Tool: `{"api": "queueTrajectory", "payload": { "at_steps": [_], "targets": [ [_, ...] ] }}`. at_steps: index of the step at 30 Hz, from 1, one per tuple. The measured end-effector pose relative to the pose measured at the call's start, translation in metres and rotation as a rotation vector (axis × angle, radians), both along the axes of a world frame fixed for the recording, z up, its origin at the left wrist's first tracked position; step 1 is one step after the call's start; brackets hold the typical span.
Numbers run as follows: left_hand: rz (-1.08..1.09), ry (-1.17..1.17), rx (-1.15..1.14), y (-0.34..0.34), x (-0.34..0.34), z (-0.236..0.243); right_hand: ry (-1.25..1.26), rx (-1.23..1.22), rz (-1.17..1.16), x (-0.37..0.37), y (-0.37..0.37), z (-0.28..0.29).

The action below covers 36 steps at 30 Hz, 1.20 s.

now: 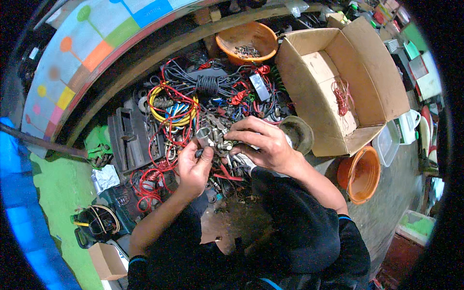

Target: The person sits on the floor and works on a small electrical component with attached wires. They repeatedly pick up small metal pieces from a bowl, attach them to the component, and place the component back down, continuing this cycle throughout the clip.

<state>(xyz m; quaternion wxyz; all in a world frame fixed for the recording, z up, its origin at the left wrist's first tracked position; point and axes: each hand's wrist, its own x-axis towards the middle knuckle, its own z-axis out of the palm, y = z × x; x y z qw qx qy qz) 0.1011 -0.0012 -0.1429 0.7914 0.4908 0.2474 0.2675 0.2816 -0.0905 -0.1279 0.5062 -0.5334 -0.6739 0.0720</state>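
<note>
Near the middle, my left hand (194, 166) is closed round a short, shiny metal cylinder (203, 135) with an open end, pinched between thumb and fingers. Just to its right, my right hand (263, 145) has its fingers bent and drawn together, beside small metal fittings (223, 145). What its fingertips hold, if anything, cannot be made out against the clutter. Beneath and beyond both hands spreads a heap of metal parts (212, 121). A coil of yellow hose (155, 104) and tangled red wire (145, 186) lie to the left of it.
An open cardboard box (369, 72) with a red wire bundle (341, 99) stands at right. An orange basin (251, 31) holding small pieces is at the back; another orange basin (362, 176) is tipped at right. A dark toolbox tray (126, 125) lies left, black cables (208, 84) behind.
</note>
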Motion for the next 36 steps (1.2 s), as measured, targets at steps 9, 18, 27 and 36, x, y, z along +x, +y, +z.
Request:
{"api": "queueTrajectory", "payload": {
  "at_steps": [9,18,27,36],
  "targets": [
    [-0.025,-0.061,-0.023,-0.004,-0.001,0.002,0.453,-0.051,-0.02,-0.008,-0.005,-0.01],
    [-0.028,-0.043,0.151,-0.005,-0.001,-0.005,0.664,-0.053,-0.23,-0.015,-0.004,-0.017],
    [0.031,-0.107,-0.009,0.003,-0.013,-0.007,1.38,-0.25,-0.187,0.009,-0.02,-0.026],
    [0.041,-0.025,-0.1,0.009,-0.013,-0.011,1.69,-0.386,-0.11,0.024,-0.04,-0.039]
  ]
}}
